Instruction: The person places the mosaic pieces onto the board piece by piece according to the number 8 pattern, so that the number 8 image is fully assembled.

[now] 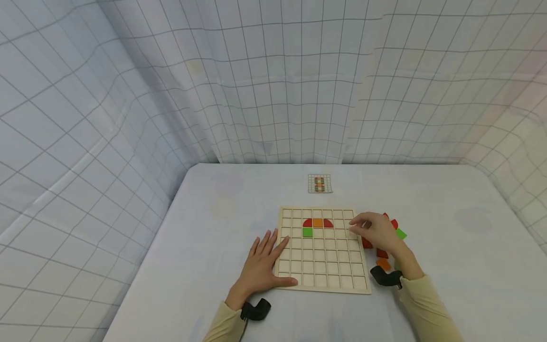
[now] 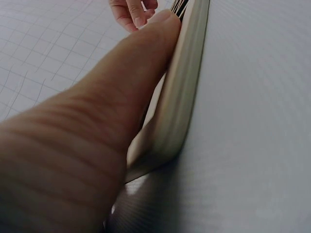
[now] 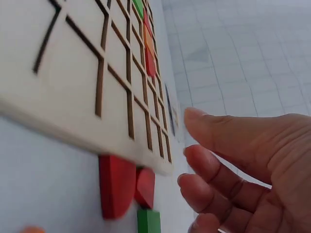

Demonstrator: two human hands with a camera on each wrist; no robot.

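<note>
A light wooden grid board (image 1: 325,268) lies on the white table. Near its top row sit an orange square (image 1: 318,223) between two rounded red pieces, with a green square (image 1: 307,232) below the left one. My left hand (image 1: 258,270) rests with spread fingers on the board's lower left side; its thumb (image 2: 146,48) lies along the near edge. Above the right edge hovers my right hand (image 1: 378,232), fingers loosely bent. A gap shows between thumb and fingertips in the right wrist view, with nothing held.
Loose pieces lie right of the board, partly under my right hand: several red ones (image 1: 382,253), an orange one (image 1: 383,264) and a green one (image 1: 400,233). Behind the board is a small printed pattern card (image 1: 319,184). Grid-lined white curtains (image 1: 282,95) surround the table.
</note>
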